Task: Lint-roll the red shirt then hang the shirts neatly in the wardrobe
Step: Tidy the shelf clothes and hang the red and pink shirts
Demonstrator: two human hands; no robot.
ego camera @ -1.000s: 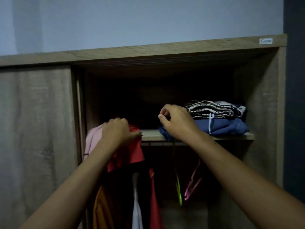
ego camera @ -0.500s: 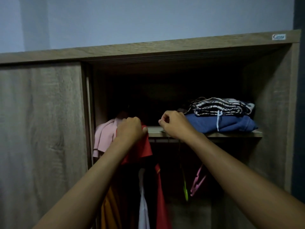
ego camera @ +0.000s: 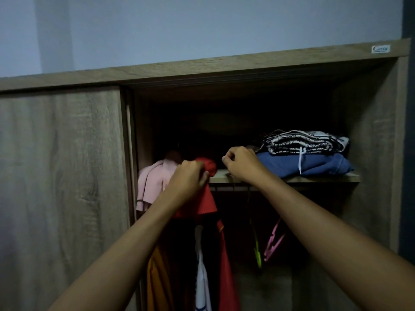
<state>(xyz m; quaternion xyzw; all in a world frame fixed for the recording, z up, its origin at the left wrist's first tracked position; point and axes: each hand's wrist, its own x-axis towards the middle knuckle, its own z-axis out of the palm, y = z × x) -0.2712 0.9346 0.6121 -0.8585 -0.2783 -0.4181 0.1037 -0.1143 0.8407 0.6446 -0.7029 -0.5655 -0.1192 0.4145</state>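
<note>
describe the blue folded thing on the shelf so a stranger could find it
Look at the wooden shelf in the open wardrobe, on its right half. The folded blue garment lies there beneath a black-and-white patterned bundle, and a white drawstring hangs over its front.

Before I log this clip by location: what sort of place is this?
Most likely a bedroom or dressing area at home, facing an open wardrobe. Folded clothes sit on its shelf, shirts and empty hangers hang below, and both hands reach in, the left hand gripping a red shirt.
</note>
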